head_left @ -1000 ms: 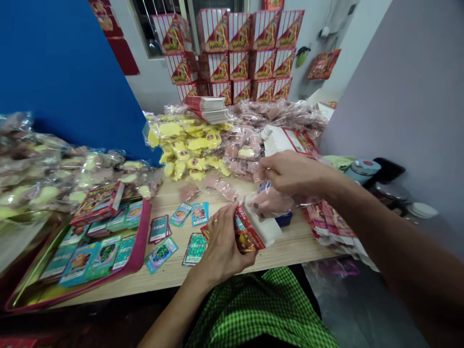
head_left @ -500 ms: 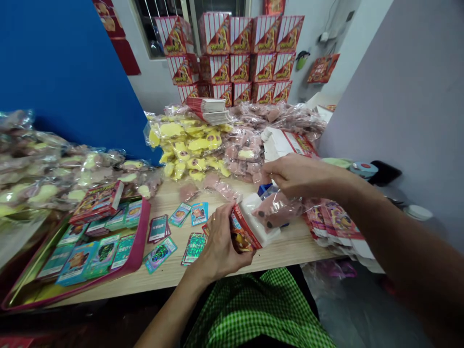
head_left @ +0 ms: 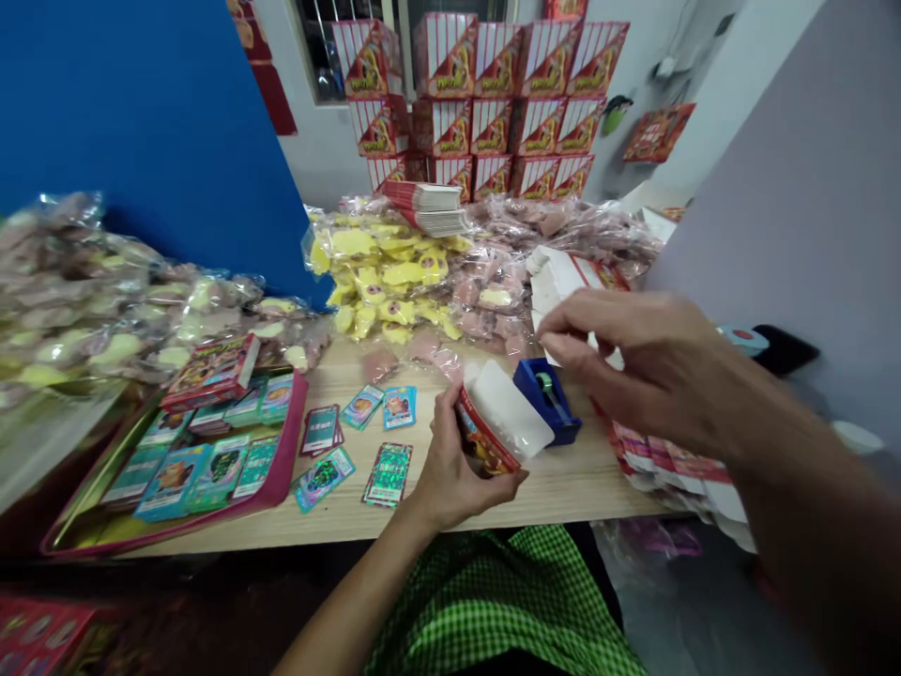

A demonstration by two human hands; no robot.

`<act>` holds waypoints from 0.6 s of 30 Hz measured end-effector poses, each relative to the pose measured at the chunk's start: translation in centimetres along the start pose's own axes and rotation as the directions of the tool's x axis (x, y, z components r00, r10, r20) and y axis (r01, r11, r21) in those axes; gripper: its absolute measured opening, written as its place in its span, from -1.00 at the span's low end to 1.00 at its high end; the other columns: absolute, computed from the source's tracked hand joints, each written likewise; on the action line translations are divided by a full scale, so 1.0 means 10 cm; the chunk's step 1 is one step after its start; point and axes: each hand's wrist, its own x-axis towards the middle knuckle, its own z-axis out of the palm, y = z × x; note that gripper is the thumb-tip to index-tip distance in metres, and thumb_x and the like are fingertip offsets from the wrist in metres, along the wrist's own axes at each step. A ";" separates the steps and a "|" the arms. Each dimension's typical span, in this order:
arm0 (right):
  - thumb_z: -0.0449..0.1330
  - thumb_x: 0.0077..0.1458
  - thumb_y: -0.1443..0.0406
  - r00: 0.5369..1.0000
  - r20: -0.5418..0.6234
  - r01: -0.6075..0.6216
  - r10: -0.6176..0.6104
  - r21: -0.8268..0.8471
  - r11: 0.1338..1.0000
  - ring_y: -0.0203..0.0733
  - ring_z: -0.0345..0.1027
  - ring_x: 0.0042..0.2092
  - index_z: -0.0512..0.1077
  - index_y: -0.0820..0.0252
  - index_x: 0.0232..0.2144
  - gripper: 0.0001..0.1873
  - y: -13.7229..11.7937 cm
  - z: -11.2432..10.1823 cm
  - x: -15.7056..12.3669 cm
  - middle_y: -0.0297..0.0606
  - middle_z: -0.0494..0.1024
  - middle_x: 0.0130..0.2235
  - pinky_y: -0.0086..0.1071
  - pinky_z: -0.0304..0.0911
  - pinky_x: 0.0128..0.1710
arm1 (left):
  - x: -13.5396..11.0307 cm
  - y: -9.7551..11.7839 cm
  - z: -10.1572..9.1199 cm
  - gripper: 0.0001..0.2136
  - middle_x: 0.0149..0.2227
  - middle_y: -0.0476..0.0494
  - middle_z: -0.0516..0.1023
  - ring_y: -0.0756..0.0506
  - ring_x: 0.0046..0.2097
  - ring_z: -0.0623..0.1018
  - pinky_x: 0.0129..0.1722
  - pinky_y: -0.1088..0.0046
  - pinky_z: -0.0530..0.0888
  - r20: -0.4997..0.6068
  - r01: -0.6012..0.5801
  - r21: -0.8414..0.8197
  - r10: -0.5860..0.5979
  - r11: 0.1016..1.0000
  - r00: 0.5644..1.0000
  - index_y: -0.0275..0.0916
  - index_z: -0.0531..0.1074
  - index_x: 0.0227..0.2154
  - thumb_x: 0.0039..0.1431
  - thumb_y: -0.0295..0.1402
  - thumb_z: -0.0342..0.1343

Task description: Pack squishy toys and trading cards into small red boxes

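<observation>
My left hand [head_left: 454, 469] is wrapped around a small red printed carton [head_left: 485, 441], tilted on the near part of the table. The carton's white flap [head_left: 503, 408] stands up, and a bit of clear plastic shows near its mouth. What lies deeper inside is hidden. To the right, my right hand [head_left: 633, 371] hovers above the table, slightly blurred, with a gap between thumb and fingers and nothing visible in them. A blue tape dispenser [head_left: 553, 404] sits between the carton and that hand.
Trading cards [head_left: 387, 474] lie in small piles left of the carton. A pink-rimmed tray [head_left: 292, 441] holds more cards and a red box [head_left: 215, 371]. Bagged yellow toys [head_left: 394, 272] and pink toys [head_left: 485, 291] are heaped behind, below stacked display boxes [head_left: 511, 84]. Flattened cartons [head_left: 676, 460] lie right.
The bagged pink toy has left my right hand and is out of sight. That hand has moved up and right, away from the carton, uncovering the tape dispenser. The view has shifted.
</observation>
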 end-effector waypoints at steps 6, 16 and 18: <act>-0.02 0.37 0.28 0.999 -0.021 0.041 -0.041 0.011 0.999 -0.21 0.24 -0.42 0.38 0.18 -0.43 -0.68 -0.04 0.43 -0.17 -0.30 0.38 -0.42 -0.31 0.05 -0.36 | 0.10 0.03 0.31 0.04 0.18 -0.41 0.36 -0.44 0.22 0.38 0.23 -0.15 0.31 -0.172 0.343 0.298 -0.304 0.891 0.937 -0.25 0.10 0.30 -0.19 0.01 0.48; 0.12 0.29 0.30 0.917 0.391 0.066 -0.074 0.033 0.997 0.16 0.43 0.00 0.50 0.38 -0.01 -0.68 -0.73 2.04 -0.10 0.12 0.55 -0.02 -0.08 0.35 -0.01 | -0.23 -0.23 -1.27 -0.87 -0.15 -0.30 0.63 -0.25 -0.06 0.63 -0.03 0.20 0.52 -0.123 0.327 0.855 -0.455 0.402 0.882 -0.27 0.50 -0.18 0.33 -0.37 0.08; 0.23 0.24 0.23 0.917 0.398 0.059 -0.035 -0.049 0.997 0.34 0.34 0.18 0.34 0.54 0.23 -0.39 -0.91 2.35 -0.13 0.36 0.39 0.20 0.06 0.35 0.09 | -0.46 -0.29 -1.49 -0.86 -0.07 -0.38 0.62 -0.31 -0.06 0.64 -0.07 0.16 0.54 -0.122 0.301 0.904 -0.491 0.305 0.863 -0.30 0.49 -0.14 0.25 -0.44 0.16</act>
